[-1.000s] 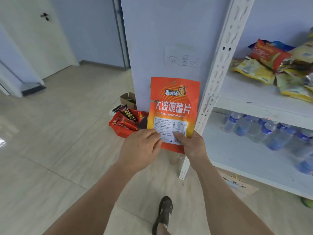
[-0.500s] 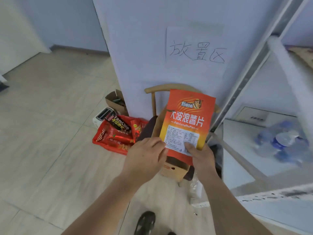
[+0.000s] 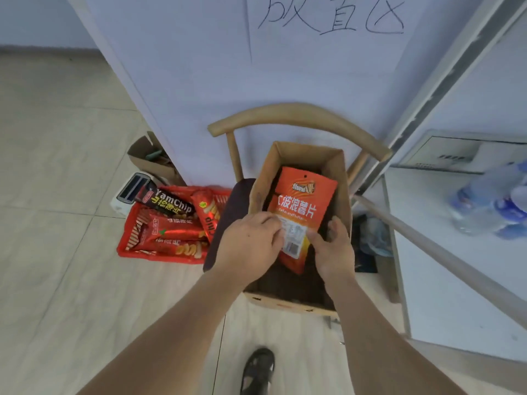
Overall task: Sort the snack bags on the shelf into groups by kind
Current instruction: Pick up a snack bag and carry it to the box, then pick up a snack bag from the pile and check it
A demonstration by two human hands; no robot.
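An orange snack bag (image 3: 302, 203) with white Chinese lettering is held in both hands, its lower end inside an open cardboard box (image 3: 296, 155). My left hand (image 3: 248, 243) pinches the bag's lower left edge. My right hand (image 3: 334, 252) pinches its lower right edge. The box stands on the dark seat of a wooden chair (image 3: 296, 116). To the left, a red basket (image 3: 129, 246) on the floor holds several red and black YamChip bags (image 3: 171, 220).
A white panel with a handwritten paper sign (image 3: 330, 15) rises behind the chair. The white shelf (image 3: 456, 280) at right carries water bottles (image 3: 496, 206). A small brown box (image 3: 151, 163) and a white device (image 3: 131, 189) sit on the tiled floor. My shoe (image 3: 258, 369) shows below.
The view has dropped and moved closer to the chair. Both hands have lowered the orange bag from in front of the panel into the cardboard box.
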